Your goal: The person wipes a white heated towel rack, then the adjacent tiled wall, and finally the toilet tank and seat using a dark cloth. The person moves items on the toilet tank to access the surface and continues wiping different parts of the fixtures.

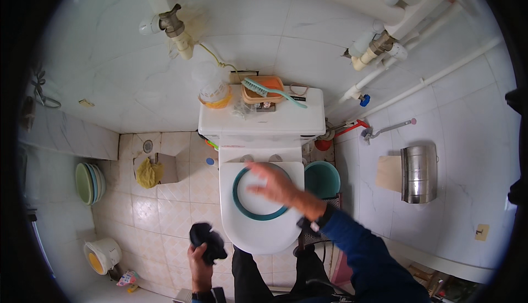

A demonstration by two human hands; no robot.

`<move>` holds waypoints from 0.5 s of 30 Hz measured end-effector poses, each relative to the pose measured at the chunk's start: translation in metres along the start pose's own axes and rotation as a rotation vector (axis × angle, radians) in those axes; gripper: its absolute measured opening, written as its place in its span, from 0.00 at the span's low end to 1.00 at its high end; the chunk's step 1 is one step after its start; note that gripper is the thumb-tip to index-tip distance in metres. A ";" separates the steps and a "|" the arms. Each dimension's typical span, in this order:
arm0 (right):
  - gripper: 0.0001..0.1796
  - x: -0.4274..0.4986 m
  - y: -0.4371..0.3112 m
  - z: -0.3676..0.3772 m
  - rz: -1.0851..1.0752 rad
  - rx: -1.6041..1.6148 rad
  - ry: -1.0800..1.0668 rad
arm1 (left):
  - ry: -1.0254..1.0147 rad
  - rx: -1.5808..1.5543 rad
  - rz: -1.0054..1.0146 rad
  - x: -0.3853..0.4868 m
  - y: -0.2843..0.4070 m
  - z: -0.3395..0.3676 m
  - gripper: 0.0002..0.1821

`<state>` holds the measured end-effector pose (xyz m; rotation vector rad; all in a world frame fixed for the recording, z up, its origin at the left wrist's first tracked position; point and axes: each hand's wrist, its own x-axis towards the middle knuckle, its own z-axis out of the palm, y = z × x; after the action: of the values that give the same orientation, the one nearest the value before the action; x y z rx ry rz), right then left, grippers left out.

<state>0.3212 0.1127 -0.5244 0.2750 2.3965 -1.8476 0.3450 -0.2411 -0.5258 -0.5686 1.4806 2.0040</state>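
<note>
My left hand point(199, 265) grips a bunched black cloth point(209, 245) above the tiled floor, left of the toilet. My right hand point(274, 185) is blurred, with fingers apart and nothing seen in it. It is over a teal ring point(243, 210) on the closed white toilet lid point(260, 237); the hand and wrist hide the ring's right part. Whether the fingers touch the ring or lid, I cannot tell. Behind the lid stands the cistern point(260, 126). On it are a teal-handled brush point(284, 93) across an orange plastic box point(247, 96) and a white-and-orange container point(214, 96).
Right of the toilet stand a teal bucket point(326, 179) and a dark mesh-sided item point(326, 233). A metal paper holder point(420, 174) and a grey brush point(383, 129) are on the right wall. At left are a lined bin point(167, 169), stacked basins point(86, 183) and a white bucket point(109, 251).
</note>
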 end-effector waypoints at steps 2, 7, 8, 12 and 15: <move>0.45 -0.035 0.003 0.035 -0.195 -0.050 -0.082 | -0.216 -0.010 -0.019 0.017 0.004 0.049 0.21; 0.29 -0.072 0.019 0.055 -0.153 0.009 0.352 | -0.605 0.162 -0.159 0.045 -0.026 0.149 0.30; 0.28 -0.074 0.025 0.045 -0.087 0.115 0.383 | -0.674 0.070 -0.141 0.047 -0.031 0.162 0.31; 0.20 -0.074 0.043 -0.022 0.180 0.513 0.686 | -0.523 -0.132 -0.085 0.034 -0.050 0.189 0.32; 0.20 -0.051 0.051 -0.085 0.066 0.306 0.987 | -0.378 0.120 -0.100 0.029 -0.063 0.164 0.28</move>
<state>0.3842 0.2031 -0.5414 1.5924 2.4723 -2.3987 0.3659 -0.0644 -0.5412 -0.1946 1.3010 1.8100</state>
